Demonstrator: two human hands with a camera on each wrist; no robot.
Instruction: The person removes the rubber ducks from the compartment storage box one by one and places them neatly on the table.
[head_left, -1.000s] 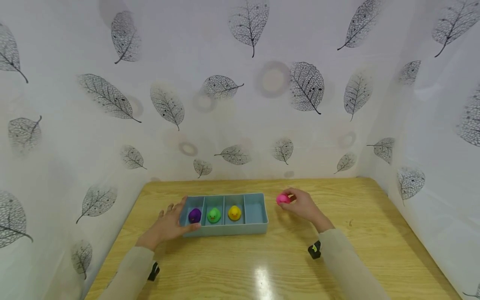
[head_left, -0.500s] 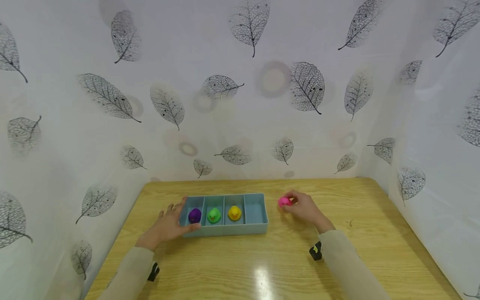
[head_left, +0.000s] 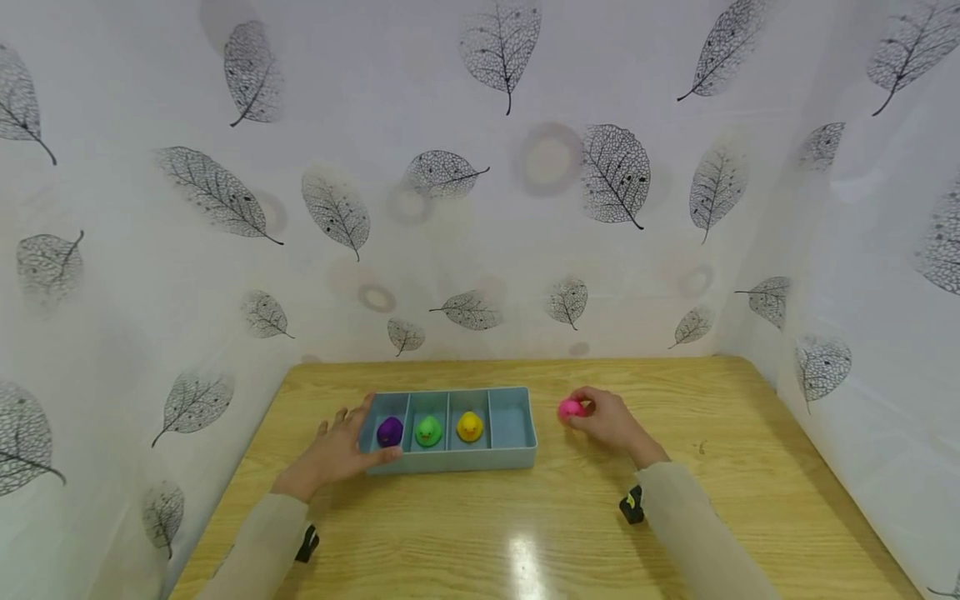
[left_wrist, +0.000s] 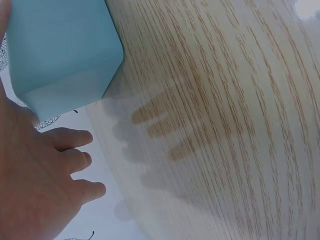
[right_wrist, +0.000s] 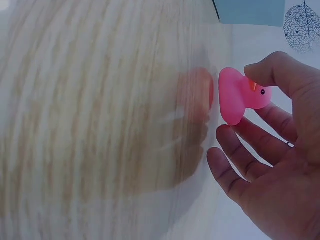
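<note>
A pale blue divided box [head_left: 450, 461] holds a purple rubber duck [head_left: 389, 432], a green rubber duck [head_left: 428, 431] and a yellow rubber duck [head_left: 469, 427] in separate compartments. Its rightmost compartment is bare. My left hand [head_left: 330, 454] holds the box's left end, thumb along the front wall and index finger at the back corner; the other fingers stick out free in the left wrist view. To the right of the box, my right hand [head_left: 609, 417] pinches a pink rubber duck [right_wrist: 234, 95] between thumb and fingers. The duck is close over the table, beak toward the thumb.
The wooden table [head_left: 450, 533] carries the box, and a glare spot shows near its front. A white leaf-print sheet [head_left: 480, 250] rises behind and along both sides. Black wrist devices [head_left: 632, 504] sit below the beige sleeves [head_left: 693, 525].
My right hand has shifted slightly toward me and to the right with the pink duck, whose head has turned. The left hand and the box stay where they were.
</note>
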